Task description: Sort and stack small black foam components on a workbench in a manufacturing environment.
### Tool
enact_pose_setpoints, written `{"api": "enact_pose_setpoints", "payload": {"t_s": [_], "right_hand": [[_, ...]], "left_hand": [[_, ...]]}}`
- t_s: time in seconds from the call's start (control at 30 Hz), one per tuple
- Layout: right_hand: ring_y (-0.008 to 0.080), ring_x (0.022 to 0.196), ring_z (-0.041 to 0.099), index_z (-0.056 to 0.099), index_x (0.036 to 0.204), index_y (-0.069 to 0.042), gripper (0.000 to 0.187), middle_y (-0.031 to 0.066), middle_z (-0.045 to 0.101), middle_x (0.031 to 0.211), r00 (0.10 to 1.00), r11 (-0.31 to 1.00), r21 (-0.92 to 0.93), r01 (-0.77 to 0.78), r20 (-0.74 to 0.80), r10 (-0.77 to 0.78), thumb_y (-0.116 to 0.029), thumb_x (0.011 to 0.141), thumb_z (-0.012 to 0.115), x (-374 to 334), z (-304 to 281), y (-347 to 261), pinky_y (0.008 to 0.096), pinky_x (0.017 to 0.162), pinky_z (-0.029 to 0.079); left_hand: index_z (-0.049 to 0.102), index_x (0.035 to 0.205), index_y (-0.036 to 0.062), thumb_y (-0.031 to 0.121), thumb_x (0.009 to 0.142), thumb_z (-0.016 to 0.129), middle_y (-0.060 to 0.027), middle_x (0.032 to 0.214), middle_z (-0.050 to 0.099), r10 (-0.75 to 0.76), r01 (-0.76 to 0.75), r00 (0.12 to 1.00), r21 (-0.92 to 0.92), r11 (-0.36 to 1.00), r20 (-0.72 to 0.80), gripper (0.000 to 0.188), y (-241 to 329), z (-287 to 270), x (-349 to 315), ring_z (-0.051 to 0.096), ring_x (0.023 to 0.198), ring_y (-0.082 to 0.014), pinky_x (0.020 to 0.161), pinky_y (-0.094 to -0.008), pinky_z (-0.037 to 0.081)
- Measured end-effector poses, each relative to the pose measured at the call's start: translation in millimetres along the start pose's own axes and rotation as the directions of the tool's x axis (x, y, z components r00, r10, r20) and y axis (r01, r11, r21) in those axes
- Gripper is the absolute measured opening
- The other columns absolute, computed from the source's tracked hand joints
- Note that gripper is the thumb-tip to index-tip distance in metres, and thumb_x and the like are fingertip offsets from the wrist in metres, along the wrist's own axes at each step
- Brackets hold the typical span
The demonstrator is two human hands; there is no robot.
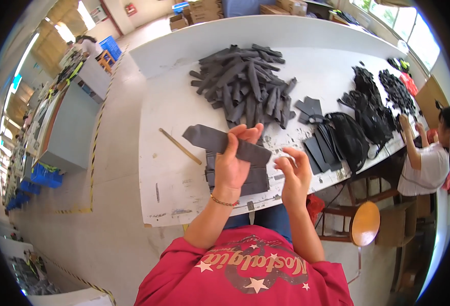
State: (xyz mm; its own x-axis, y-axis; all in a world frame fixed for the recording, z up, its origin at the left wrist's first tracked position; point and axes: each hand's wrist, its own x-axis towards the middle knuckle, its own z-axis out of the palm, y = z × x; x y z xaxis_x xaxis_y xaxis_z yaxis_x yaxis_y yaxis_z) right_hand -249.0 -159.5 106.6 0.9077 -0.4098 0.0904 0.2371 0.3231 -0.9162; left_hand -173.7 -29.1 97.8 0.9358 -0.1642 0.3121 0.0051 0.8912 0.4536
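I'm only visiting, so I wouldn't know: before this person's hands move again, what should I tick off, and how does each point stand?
1. Dark strip held: ok. The left hand has the dark strip between thumb and fingers.
2. Right hand free: ok. The right hand is raised near the strip's right end, with no item visible in it.
3. Right fingertips touching the strip: cannot tell; they are very close.
4. Thin tan stick out of the way: ok. The thin tan stick lies left of the hands on the white table.
5. Far heap neatly stacked: not ok. The heap of dark pieces is a loose jumble.
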Motion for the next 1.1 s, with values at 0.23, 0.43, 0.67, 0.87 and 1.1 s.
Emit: {"api": "enact_pose_setpoints", "payload": {"t_s": [0.23,0.43,0.67,0.87,1.1], "right_hand": [[0.0079,0.078,0.056,0.065,0.094,-0.001,0.011,0.0001,0.064,0.085,0.979,0.974,0.162,-0.155,0.156,0.130,-0.011,0.092,0.067,2.5,1.0,22.9,0.0230,0.069,0.045],[0.0087,0.088,0.059,0.062,0.105,0.000,0.015,0.0015,0.063,0.096,0.969,0.989,-0.142,0.027,0.246,0.009,-0.006,0.092,0.066,21.1,-35.4,11.6,0.0231,0.082,0.047],[0.0083,0.087,0.059,0.062,0.120,-0.001,0.030,0.0043,0.066,0.099,0.756,0.930,-0.340,0.140,0.644,0.122,-0.009,0.092,0.066,62.0,22.8,-67.7,0.0246,0.081,0.048],[0.0039,0.070,0.059,0.065,0.091,-0.001,0.009,-0.0018,0.066,0.073,0.801,0.748,-0.472,0.466,0.584,-0.132,-0.008,0.089,0.070,83.5,38.0,-80.6,0.0210,0.063,0.046],[0.0069,0.069,0.051,0.066,0.093,-0.001,0.016,-0.0008,0.058,0.077,0.719,0.876,-0.349,0.333,0.695,0.004,-0.016,0.090,0.072,88.8,1.0,-78.7,0.0226,0.063,0.042]], "left_hand": [[0.060,0.120,0.0027,0.026,0.103,0.049,-0.0111,0.100,0.070,-0.115,0.119,0.992,-0.127,0.985,0.043,0.031,-5.2,-7.8,-3.1,0.063,0.110,-0.0310,0.112,-0.0476,0.039],[0.061,0.118,-0.0018,0.026,0.103,0.049,-0.0119,0.084,0.067,-0.290,0.280,0.943,0.083,0.957,0.164,0.034,1.7,-15.5,-10.7,0.068,0.092,-0.0298,0.092,-0.0439,0.051],[0.062,0.107,-0.0112,0.024,0.099,0.054,-0.0170,0.074,0.067,-0.679,0.613,0.709,0.308,0.727,0.190,0.037,20.3,7.4,-36.9,0.069,0.074,-0.0306,0.072,-0.0399,0.054],[0.064,0.096,-0.0139,0.020,0.095,0.056,-0.0181,0.059,0.062,-0.742,0.710,0.646,0.214,0.671,0.180,0.034,33.5,14.0,-41.6,0.065,0.052,-0.0336,0.059,-0.0426,0.054],[0.063,0.096,-0.0147,0.017,0.095,0.052,-0.0178,0.057,0.062,-0.777,0.780,0.592,0.089,0.619,0.216,0.034,28.5,6.2,-61.5,0.063,0.047,-0.0315,0.057,-0.0430,0.054]]}}
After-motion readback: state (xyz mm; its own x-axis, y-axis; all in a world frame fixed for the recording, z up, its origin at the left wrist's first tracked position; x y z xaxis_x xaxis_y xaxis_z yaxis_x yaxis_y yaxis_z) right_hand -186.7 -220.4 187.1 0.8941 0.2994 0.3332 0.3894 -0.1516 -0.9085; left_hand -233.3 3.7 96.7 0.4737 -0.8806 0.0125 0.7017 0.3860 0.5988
